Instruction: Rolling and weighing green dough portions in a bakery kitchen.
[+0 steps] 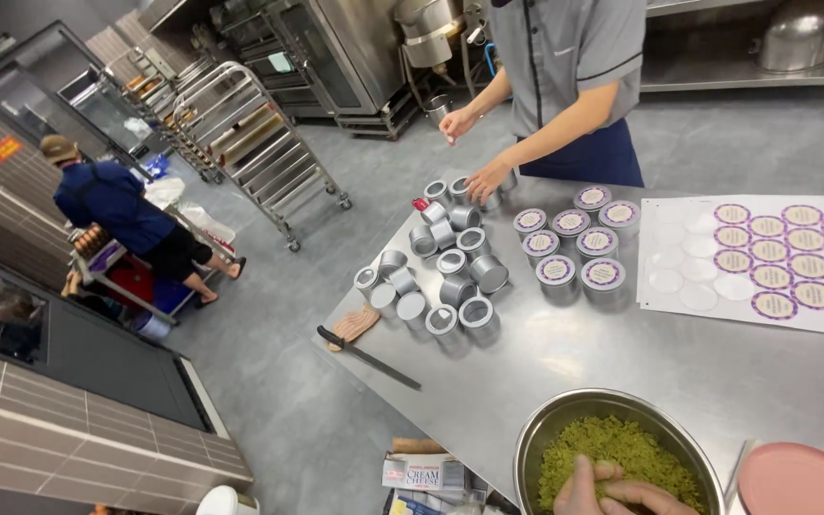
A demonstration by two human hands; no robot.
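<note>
Counter (526, 353): bowl (530, 441) at near edge, crumb mix (612, 448) in it, one hand (622, 488) resting in the mix. Lid (798, 482) just right of bowl. Unlabelled tins (445, 262) clustered far left; labelled tins (574, 246) right of them; sticker sheet (755, 257) further right. Knife (366, 357) on left corner, before the tins. Co-worker's hand (488, 179) on the rear tins. Rack (259, 153) on the floor behind, left

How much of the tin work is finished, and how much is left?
Eight tins already wear round purple labels, and the sticker sheet has blank circles where those came off. Right now the wearer's hand is in the bowl of green crumbs, and a co-worker's hand touches the plain tins. Those tins remain unlabelled, and many stickers remain.
</note>
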